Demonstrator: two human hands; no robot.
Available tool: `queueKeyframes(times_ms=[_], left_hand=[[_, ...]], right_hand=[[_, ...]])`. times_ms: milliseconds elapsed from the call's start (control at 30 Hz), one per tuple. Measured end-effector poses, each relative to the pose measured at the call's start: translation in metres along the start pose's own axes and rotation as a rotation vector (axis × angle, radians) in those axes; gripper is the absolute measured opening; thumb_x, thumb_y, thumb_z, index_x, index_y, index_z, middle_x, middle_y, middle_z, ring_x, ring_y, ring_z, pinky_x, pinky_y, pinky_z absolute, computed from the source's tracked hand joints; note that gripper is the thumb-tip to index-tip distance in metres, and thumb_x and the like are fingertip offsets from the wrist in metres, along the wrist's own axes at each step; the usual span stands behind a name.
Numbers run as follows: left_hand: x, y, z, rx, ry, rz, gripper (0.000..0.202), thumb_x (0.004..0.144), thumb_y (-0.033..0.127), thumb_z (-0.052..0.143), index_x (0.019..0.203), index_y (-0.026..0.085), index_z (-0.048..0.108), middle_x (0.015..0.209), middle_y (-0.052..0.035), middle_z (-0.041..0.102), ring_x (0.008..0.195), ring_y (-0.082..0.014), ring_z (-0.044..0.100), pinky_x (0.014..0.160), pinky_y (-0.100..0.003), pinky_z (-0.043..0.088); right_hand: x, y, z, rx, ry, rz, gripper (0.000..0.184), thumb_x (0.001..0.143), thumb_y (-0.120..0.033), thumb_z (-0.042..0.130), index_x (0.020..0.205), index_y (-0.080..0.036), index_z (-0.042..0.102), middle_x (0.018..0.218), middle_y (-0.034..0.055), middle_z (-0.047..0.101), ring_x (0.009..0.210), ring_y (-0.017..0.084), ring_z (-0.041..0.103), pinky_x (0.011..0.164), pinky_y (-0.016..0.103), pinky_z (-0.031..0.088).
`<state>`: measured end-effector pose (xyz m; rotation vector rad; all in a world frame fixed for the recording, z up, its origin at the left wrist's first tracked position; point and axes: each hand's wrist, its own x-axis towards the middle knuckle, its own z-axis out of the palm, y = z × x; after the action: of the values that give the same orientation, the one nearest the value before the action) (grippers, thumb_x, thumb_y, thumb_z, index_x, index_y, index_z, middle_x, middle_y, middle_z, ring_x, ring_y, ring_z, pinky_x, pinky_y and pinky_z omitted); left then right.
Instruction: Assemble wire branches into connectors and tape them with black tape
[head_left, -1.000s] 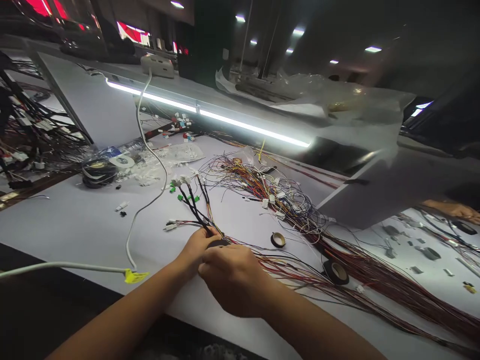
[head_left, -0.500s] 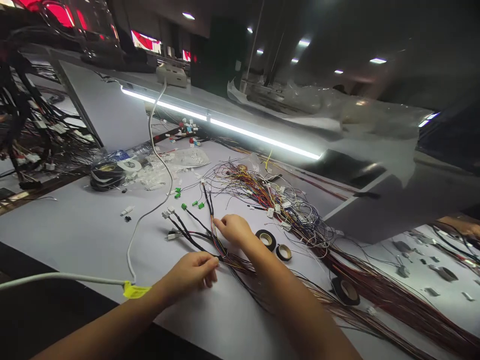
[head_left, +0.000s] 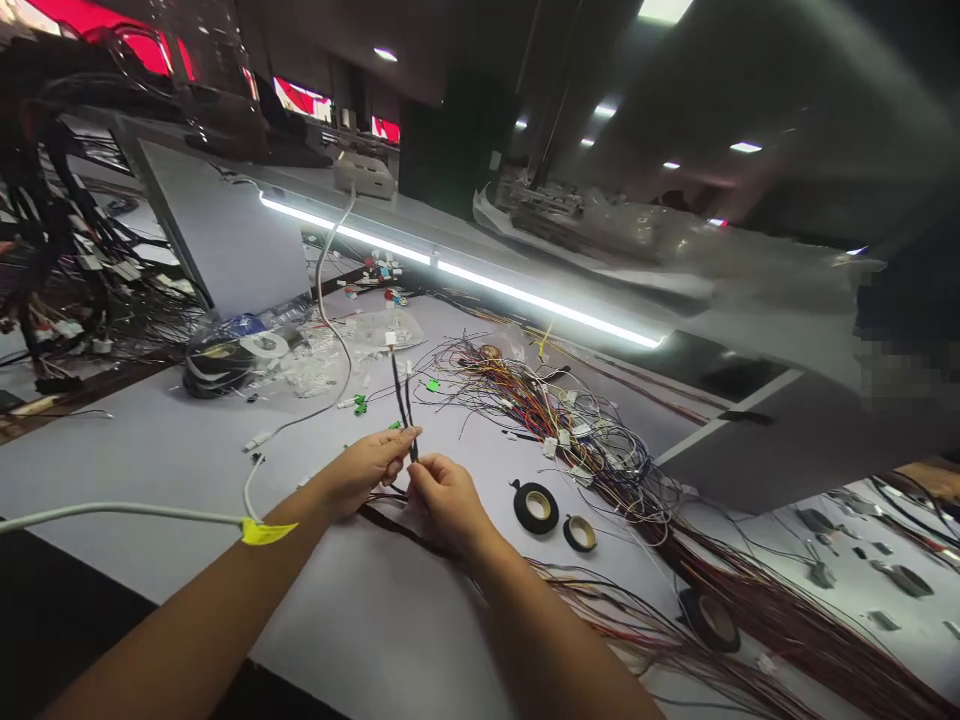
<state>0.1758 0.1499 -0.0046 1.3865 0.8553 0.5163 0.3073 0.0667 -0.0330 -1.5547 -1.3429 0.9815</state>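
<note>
Head view, single: worn above and behind left hand [head_left: 367,468] and right hand [head_left: 444,498], facing forward and down across table [head_left: 367,620]. Range: near; forearms [head_left: 225,590] enter at bottom edge. Tilt: lamp [head_left: 525,295] beyond hands slopes down rightward. Reach: wide, to ceiling lights [head_left: 745,147] far past hands.

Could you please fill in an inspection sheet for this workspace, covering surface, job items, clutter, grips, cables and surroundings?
Surface: white tabletop, wires and parts lying on it.
Job items: black-wrapped wire branches, white connectors at their tips.
Clutter: green connectors, plastic bags, black tape rolls.
Grips: left grip and right grip both pinch the wire branches.
Cables: white cable at left; multicoloured wire bundle at right.
Surroundings: lit light strip under a shelf; another person's hand or arm at right edge.
</note>
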Motion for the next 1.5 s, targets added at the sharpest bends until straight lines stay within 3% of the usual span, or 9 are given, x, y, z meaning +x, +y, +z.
queueKeyframes(times_ms=[167,267,400,633,767,1133,1300,1400,1500], left_hand=[[0.006,-0.002,-0.014,-0.228,-0.015,-0.126,0.040,0.074,0.048,0.071,0.095,0.013,0.067,0.054,0.0054,0.047,0.047,-0.0085,0.041,0.047,-0.020,0.031],[0.005,-0.012,-0.020,-0.293,0.026,-0.186,0.036,0.073,0.044,0.073,0.090,0.013,0.066,0.057,0.0030,0.053,0.051,-0.0087,0.048,0.052,-0.020,0.041],[0.003,-0.015,-0.019,-0.440,0.026,-0.179,0.022,0.076,0.032,0.074,0.082,0.013,0.066,0.071,-0.0024,0.060,0.062,-0.0103,0.056,0.065,-0.024,0.052],[-0.010,0.001,-0.018,-0.545,-0.055,-0.149,0.015,0.077,0.021,0.068,0.090,0.015,0.065,0.091,-0.0062,0.061,0.074,-0.0136,0.060,0.079,-0.031,0.053],[-0.016,0.002,-0.020,-0.475,-0.073,-0.127,0.037,0.065,0.003,0.062,0.098,0.017,0.063,0.089,-0.0021,0.062,0.078,-0.0143,0.061,0.084,-0.030,0.049],[-0.019,-0.010,-0.018,-0.111,-0.009,0.057,0.024,0.076,0.038,0.069,0.086,0.018,0.060,0.074,0.0003,0.060,0.072,-0.0178,0.060,0.073,-0.031,0.047],[-0.022,-0.007,-0.029,0.372,0.151,0.313,0.021,0.078,0.040,0.066,0.087,0.022,0.071,0.093,-0.0042,0.066,0.094,-0.0250,0.060,0.084,-0.032,0.045],[-0.018,-0.005,-0.036,0.354,0.126,0.356,0.023,0.079,0.042,0.065,0.092,0.025,0.073,0.115,-0.0044,0.065,0.113,-0.0275,0.055,0.098,-0.033,0.039],[-0.012,-0.005,-0.040,0.165,0.059,0.221,0.030,0.077,0.047,0.067,0.095,0.022,0.070,0.102,-0.0044,0.070,0.103,-0.0266,0.061,0.093,-0.034,0.044]], right_hand=[[-0.047,0.009,-0.060,-0.542,0.043,-0.337,0.030,0.086,-0.029,0.059,0.116,-0.022,0.057,0.104,0.0079,0.066,0.097,0.023,0.060,0.086,0.037,0.046],[-0.082,0.040,-0.112,-0.796,0.249,-0.208,0.029,0.084,-0.028,0.061,0.112,-0.022,0.059,0.101,0.0106,0.065,0.094,0.027,0.058,0.084,0.043,0.045],[-0.096,0.065,-0.139,-0.828,0.209,-0.133,0.030,0.081,-0.022,0.061,0.111,-0.023,0.060,0.104,0.0104,0.065,0.102,0.030,0.056,0.089,0.048,0.043],[-0.026,-0.014,-0.096,-0.184,-0.026,-0.348,0.027,0.080,-0.013,0.045,0.099,-0.022,0.061,0.098,0.0049,0.064,0.095,0.021,0.059,0.086,0.038,0.047],[0.012,-0.043,-0.075,-0.142,-0.130,-0.409,0.027,0.073,-0.008,0.043,0.090,-0.020,0.062,0.091,0.0035,0.064,0.090,0.019,0.058,0.084,0.036,0.047],[0.051,-0.023,-0.056,-0.139,-0.251,-0.373,0.027,0.070,-0.010,0.055,0.094,-0.019,0.063,0.093,0.0014,0.059,0.090,0.017,0.055,0.086,0.032,0.045],[0.055,-0.009,-0.019,0.006,-0.085,-0.299,0.028,0.074,-0.022,0.064,0.102,-0.022,0.063,0.117,0.0062,0.050,0.111,0.020,0.052,0.084,0.030,0.049],[0.043,-0.007,0.004,0.090,0.052,-0.094,0.033,0.079,-0.033,0.062,0.110,-0.022,0.059,0.112,0.0063,0.051,0.085,0.016,0.061,0.074,0.031,0.053],[0.025,-0.009,0.010,0.305,0.016,0.077,0.033,0.085,-0.032,0.051,0.117,-0.023,0.050,0.114,0.0063,0.051,0.062,0.011,0.062,0.059,0.031,0.055]])
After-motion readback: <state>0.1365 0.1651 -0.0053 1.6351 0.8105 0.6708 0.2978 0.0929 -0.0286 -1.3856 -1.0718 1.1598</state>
